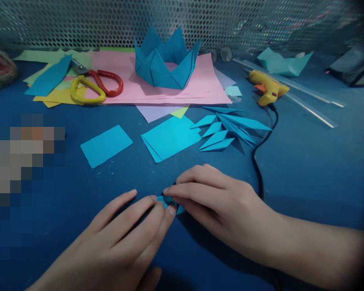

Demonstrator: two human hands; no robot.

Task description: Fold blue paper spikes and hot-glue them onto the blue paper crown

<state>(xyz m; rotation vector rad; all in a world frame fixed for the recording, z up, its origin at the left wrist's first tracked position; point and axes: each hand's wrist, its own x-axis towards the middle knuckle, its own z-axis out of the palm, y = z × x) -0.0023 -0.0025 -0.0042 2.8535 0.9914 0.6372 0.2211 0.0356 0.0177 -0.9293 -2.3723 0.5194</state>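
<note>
A small piece of blue paper (181, 209), partly folded, lies on the table between my hands and is mostly covered by fingers. My left hand (130, 230) presses its fingertips on the paper's left end, holding it down. From the right, my right hand (218, 202) pinches the paper's edge with thumb and fingers bunched together. Just beyond them are a single blue paper rectangle (106, 146) and a short stack of blue rectangles (172, 139). Several folded, pointed blue paper pieces (220, 137) lie in a loose pile beside that stack.
Farther back, a blue folded paper crown (166, 76) stands on pink sheets (118, 91), near scissors (94, 87) with red and yellow handles. A yellow glue gun (269, 87), its black cord (256, 161) and clear glue sticks (312, 110) are right. A metal mesh (109, 24) borders the back.
</note>
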